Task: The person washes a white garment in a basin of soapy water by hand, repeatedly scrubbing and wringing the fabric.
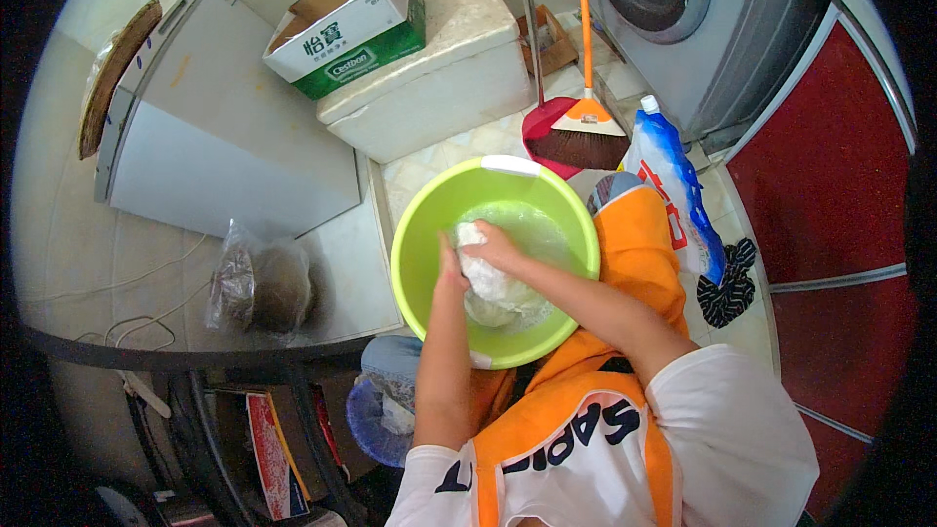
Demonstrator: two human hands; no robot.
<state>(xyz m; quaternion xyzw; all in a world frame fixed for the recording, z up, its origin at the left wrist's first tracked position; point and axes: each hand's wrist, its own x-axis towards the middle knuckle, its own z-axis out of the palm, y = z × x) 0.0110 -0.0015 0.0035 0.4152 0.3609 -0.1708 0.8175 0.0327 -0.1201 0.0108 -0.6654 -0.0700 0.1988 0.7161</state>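
Observation:
A lime-green plastic basin (pixel 419 249) sits between my knees, with sudsy water (pixel 545 230) in its bottom. Bunched white cloth (pixel 494 282) hangs from my two hands into the suds, its lower part lying in the water. My left hand (pixel 452 263) presses against the cloth's left side. From the right, my right hand (pixel 494 245) grips the upper part, fingers curled around it. The palms and some of the fingers are hidden by the cloth and the hands themselves.
Beyond the basin a broom (pixel 591 128) rests in a red dustpan (pixel 540 124). To the right stand a detergent bag (pixel 670 190) and a washing machine (pixel 721 36). A foam box (pixel 439 102) carries an open carton (pixel 351 36). A blue bin (pixel 370 424) is at lower left.

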